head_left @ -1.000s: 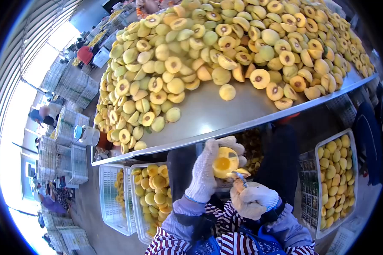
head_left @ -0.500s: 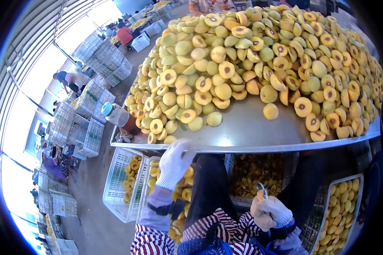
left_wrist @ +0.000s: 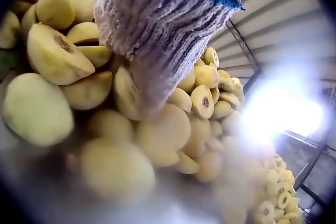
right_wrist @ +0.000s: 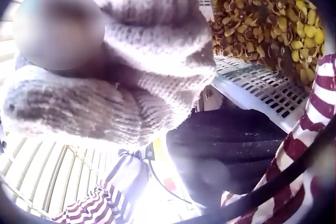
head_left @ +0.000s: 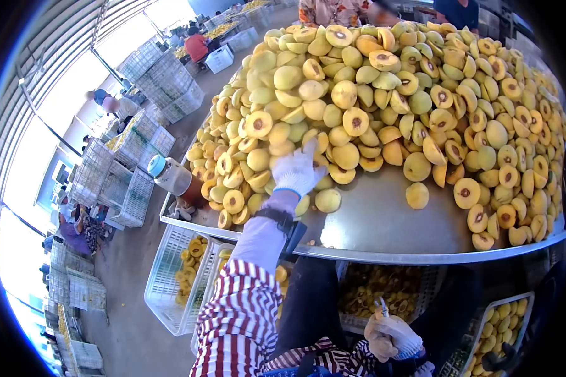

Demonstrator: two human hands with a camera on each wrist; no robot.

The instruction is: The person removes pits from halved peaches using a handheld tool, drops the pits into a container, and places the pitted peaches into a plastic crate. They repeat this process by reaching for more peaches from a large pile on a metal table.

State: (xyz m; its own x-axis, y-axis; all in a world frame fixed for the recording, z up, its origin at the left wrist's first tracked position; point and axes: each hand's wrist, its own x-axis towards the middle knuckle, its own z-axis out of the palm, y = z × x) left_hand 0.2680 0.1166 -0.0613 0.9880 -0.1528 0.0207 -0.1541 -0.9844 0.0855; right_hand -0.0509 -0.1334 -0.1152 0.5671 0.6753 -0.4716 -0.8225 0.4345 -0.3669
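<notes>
A large heap of halved yellow fruit (head_left: 417, 165) lies on a metal table (head_left: 383, 220). In a white knit glove, the left hand (head_left: 299, 171) reaches onto the heap's near left part, fingers extended among the halves. The left wrist view has the gloved left hand (left_wrist: 157, 40) against fruit halves (left_wrist: 58, 56); its fingertips are hard to make out. Low over the lap, the gloved right hand (head_left: 391, 336) grips a small tool with a curved metal tip (head_left: 381, 306). In the right wrist view the right hand's glove (right_wrist: 157, 61) shows curled fingers, the tool hidden.
Below the table edge stands a crate of pits and scraps (head_left: 383, 292). White crates with fruit stand at left (head_left: 176, 276) and right (head_left: 500, 333). A jar with a blue lid (head_left: 170, 174) sits at the table's left corner. Other people and stacked crates (head_left: 170, 81) are beyond.
The left hand, which held a fruit half near the lap, let it go and moved past the left crates, then up onto the heap. The right hand keeps the tool, slightly lower.
</notes>
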